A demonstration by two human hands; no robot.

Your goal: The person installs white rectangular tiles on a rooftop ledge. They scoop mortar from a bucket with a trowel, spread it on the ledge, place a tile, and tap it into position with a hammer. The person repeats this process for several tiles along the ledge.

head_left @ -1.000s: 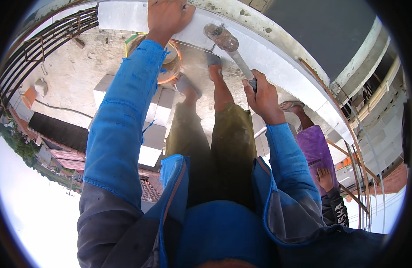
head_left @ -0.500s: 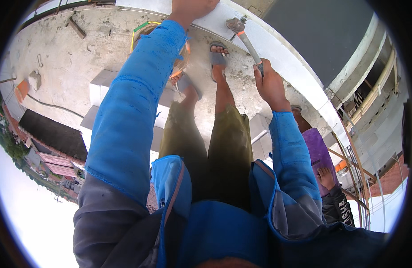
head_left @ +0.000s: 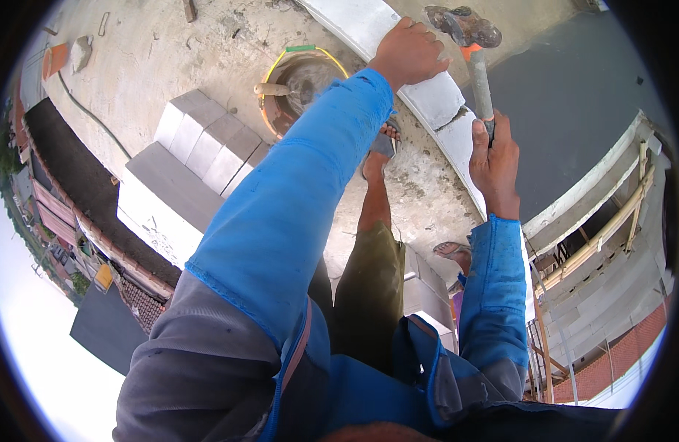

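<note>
My right hand [head_left: 495, 163] is wrapped round the dark grip of a hammer [head_left: 481, 82]. The hammer has a grey handle, orange bands and a mortar-smeared head [head_left: 464, 28], which is raised beyond the wall's outer edge. Across the top of a low, curved white block wall [head_left: 435, 99] lies my left hand [head_left: 409, 53], palm down. Its fingers bend over the block's far side, where their tips are partly hidden. Between the hands, a dark crack or joint crosses the wall top. Left of my left forearm stands a bucket [head_left: 277, 118] of grey mortar with a trowel [head_left: 271, 89].
White blocks [head_left: 207, 136] are stacked on the concrete floor at left, with more blocks [head_left: 428, 291] near my legs. A dark grey surface [head_left: 553, 110] lies beyond the wall. Another person's foot [head_left: 453, 252] shows by the wall; bamboo poles [head_left: 597, 236] are at right.
The view has shifted, bringing the wall, bucket and block stack further into sight. My left hand appears lower and further right on the wall. The hammer stays in my right hand, beyond the wall's edge.
</note>
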